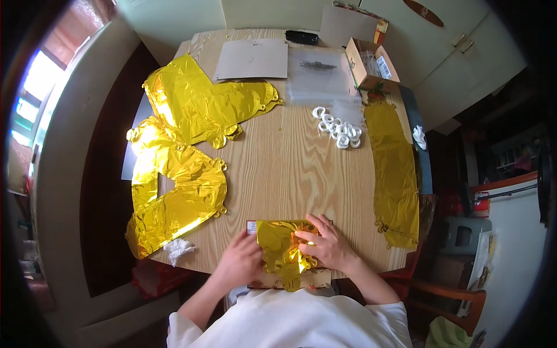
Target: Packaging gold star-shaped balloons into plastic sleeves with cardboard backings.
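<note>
In front of me at the table's near edge lies a folded gold foil balloon (275,238), crinkled and shiny. It rests on a piece of cardboard (316,279) that sticks out below it. My left hand (242,258) is at the foil's left side, fingers curled in against its edge; the fingertips are partly hidden. On the right part of the foil, my right hand (329,245) lies with fingers apart, touching the crumpled surface. A small white label with a red border (251,227) shows by the upper left corner.
Flat gold foil balloons (191,107) cover the table's left side. Another long gold foil piece (394,174) lies at the right edge. White ribbon rolls (342,132), clear plastic bags (319,78), a grey-white sheet (252,60) and an open cardboard box (371,64) are farther back. Crumpled tissue (179,250) sits near left.
</note>
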The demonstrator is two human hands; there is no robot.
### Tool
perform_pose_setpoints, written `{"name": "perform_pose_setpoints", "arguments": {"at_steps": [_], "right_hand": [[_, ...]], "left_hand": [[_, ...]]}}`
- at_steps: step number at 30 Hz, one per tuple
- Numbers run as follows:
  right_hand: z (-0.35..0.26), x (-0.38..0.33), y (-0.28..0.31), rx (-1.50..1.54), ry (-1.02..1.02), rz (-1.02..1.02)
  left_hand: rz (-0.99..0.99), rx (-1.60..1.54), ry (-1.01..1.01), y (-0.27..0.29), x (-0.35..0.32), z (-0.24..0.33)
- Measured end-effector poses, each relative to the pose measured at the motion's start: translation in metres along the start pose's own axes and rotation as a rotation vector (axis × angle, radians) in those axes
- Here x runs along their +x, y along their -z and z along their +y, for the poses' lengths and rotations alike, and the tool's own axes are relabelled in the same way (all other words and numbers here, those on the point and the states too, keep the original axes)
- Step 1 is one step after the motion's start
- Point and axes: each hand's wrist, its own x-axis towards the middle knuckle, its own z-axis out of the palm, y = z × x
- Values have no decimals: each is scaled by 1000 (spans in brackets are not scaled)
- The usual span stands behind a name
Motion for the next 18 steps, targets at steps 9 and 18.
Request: {"name": "perform_pose_setpoints", "arguments": {"at_steps": [9, 18], "right_hand": [[-2, 2, 2, -3, -27, -41], [-3, -6, -2, 42, -2, 7]], "left_hand": [[238, 31, -48, 19, 59, 9], [100, 192, -126, 6, 64, 13]]}}
